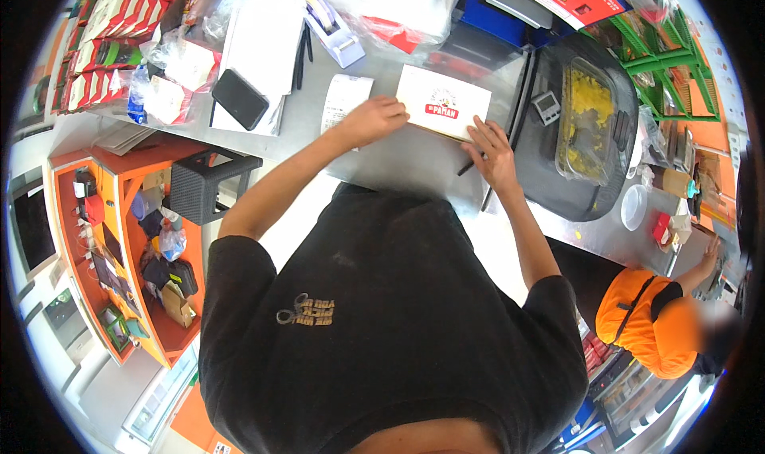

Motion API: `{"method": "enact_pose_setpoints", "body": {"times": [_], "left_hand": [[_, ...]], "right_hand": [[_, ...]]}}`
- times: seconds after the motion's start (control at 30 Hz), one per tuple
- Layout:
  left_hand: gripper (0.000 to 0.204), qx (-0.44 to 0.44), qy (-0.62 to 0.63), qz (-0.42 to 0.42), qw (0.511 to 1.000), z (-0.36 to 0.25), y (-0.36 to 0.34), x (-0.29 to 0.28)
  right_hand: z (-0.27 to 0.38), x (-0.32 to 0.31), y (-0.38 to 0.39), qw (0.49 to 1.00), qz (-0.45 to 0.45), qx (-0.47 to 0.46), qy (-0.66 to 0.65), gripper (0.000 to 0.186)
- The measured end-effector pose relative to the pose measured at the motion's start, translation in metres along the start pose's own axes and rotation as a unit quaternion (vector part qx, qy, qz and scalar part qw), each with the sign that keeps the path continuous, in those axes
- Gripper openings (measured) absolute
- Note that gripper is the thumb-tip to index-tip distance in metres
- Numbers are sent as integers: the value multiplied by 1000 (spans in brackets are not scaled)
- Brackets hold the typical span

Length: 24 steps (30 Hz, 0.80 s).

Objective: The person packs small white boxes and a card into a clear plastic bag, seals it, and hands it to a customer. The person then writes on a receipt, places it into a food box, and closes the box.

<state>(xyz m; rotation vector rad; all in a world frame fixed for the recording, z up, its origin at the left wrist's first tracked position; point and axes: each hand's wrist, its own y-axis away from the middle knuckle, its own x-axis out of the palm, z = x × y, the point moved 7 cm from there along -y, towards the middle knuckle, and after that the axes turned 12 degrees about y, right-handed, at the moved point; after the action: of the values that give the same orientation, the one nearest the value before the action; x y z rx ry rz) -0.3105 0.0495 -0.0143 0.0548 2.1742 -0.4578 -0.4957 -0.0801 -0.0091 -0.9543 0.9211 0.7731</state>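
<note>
A flat white cardboard box (422, 82) with a red printed emblem lies on the steel counter in front of me. My left hand (374, 124) is closed, its fingertips pinched together at the box's left edge; what they hold, if anything, is too small to make out. With fingers apart, my right hand (496, 161) rests on the box's near right corner. A paper slip (344, 102) lies partly under my left forearm and hand. Beyond it stands a pale tape dispenser (335, 33).
A black phone (240, 99) lies on white papers (259, 31) at the left, near stacked red-and-white packages (119, 15). To the right, a clear tub of yellow food (588, 119) and a small timer (547, 107) sit on a black surface. A co-worker in orange (637, 318) stands at the right.
</note>
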Motion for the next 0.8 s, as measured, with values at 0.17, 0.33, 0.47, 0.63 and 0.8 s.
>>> {"method": "enact_pose_setpoints", "body": {"times": [0.17,0.33,0.47,0.63,0.8], "left_hand": [[19,9,-55,-19,998,-6,-8,3],[20,22,-11,-95,995,-11,-26,22],[38,-2,65,-198,978,6,-14,31],[47,-187,432,-127,873,23,-18,17],[63,-137,514,-115,839,20,-16,37]], "right_hand": [[1,12,-7,995,22,-37,93,27],[42,12,-99,982,189,17,0,19],[116,77,-206,959,16,93,-267,30],[142,151,-248,989,130,28,-62,38],[85,171,-239,964,65,231,-115,26]]}}
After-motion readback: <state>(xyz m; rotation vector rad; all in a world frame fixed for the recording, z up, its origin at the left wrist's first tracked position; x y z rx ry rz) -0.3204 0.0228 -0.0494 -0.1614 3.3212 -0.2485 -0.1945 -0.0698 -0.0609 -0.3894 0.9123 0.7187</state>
